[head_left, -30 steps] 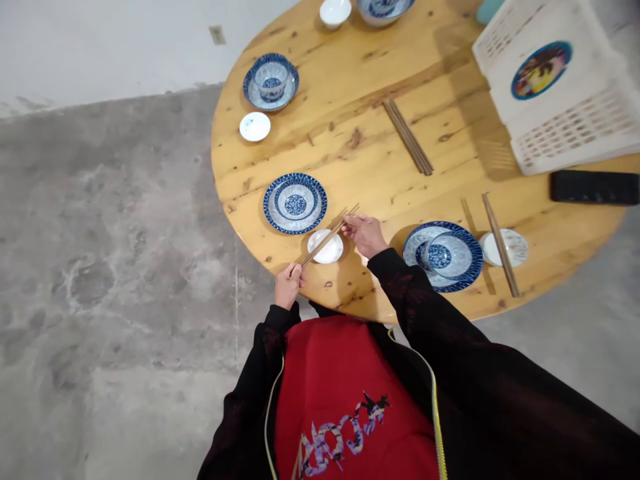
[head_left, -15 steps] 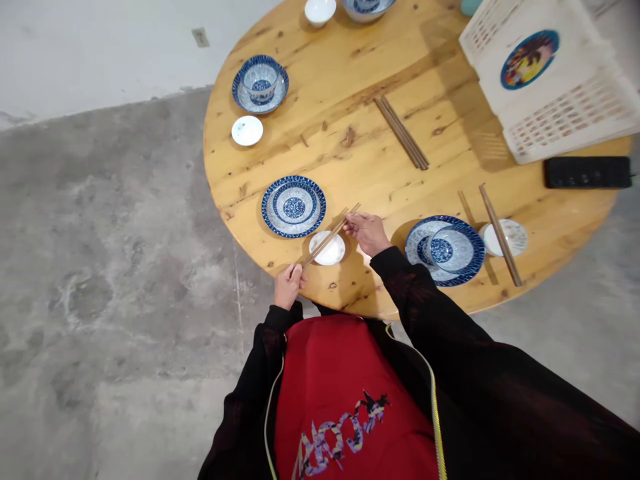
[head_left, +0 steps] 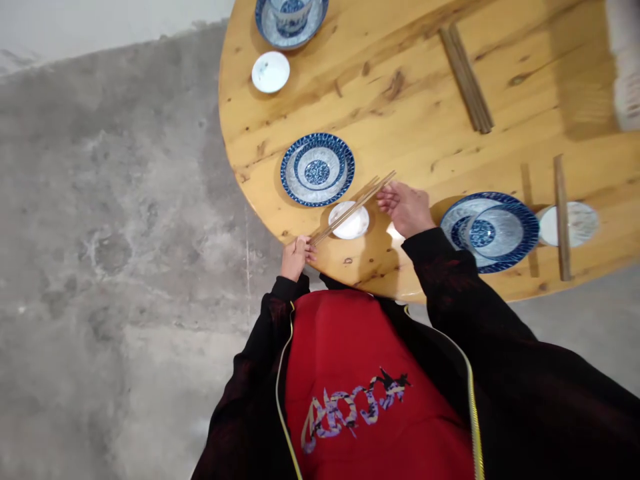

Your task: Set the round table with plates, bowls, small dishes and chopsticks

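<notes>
My left hand (head_left: 297,257) is closed on the lower ends of a pair of wooden chopsticks (head_left: 357,205) at the table's near edge. They slant up to the right across a small white dish (head_left: 350,221). Close to their upper ends is my right hand (head_left: 406,208), its fingers loosely bent and seemingly just off the sticks. Behind the dish sits a blue-and-white plate (head_left: 287,180) with a smaller patterned bowl (head_left: 320,170) in it.
To the right stand another patterned plate (head_left: 527,230) with a clear-looking bowl and a white dish (head_left: 583,225) with chopsticks (head_left: 562,217) across it. Several chopsticks (head_left: 466,79) lie further back. A white basket (head_left: 627,73) is cut off at the right edge. A white dish (head_left: 271,72) sits at back left.
The view has shifted closer and to the right. My right fingers have loosened from the chopsticks and drawn slightly away, while my left hand keeps its hold.
</notes>
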`<state>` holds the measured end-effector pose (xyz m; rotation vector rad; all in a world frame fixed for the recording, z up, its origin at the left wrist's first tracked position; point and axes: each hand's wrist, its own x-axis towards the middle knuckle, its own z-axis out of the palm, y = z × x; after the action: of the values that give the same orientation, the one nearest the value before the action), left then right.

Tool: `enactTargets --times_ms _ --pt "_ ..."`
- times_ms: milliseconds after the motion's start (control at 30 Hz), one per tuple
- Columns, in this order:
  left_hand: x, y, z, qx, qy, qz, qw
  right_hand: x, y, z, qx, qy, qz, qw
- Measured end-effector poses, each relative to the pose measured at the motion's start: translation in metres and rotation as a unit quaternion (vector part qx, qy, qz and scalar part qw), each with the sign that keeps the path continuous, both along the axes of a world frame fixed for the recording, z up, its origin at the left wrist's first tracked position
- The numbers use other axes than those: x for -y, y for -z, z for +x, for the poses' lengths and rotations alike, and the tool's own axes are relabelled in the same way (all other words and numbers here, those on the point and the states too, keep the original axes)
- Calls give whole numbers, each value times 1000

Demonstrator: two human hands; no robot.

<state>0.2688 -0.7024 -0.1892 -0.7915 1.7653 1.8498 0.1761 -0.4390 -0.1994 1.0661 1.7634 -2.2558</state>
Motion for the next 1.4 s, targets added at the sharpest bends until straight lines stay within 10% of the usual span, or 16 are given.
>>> enactTargets --times_ms 300,533,800,1400 --pt "11 -2 12 -48 -8 -44 998 -19 -34 -24 -16 51 32 998" --pt "22 -11 13 -131 -12 -145 981 -69 -48 -95 -64 48 182 980" --pt "23 -32 13 -163 -33 -244 955 -154 -31 -173 67 -72 553 827" --pt "-1 -33 6 -105 -46 -237 965 -159 -22 -200 150 -222 638 722"
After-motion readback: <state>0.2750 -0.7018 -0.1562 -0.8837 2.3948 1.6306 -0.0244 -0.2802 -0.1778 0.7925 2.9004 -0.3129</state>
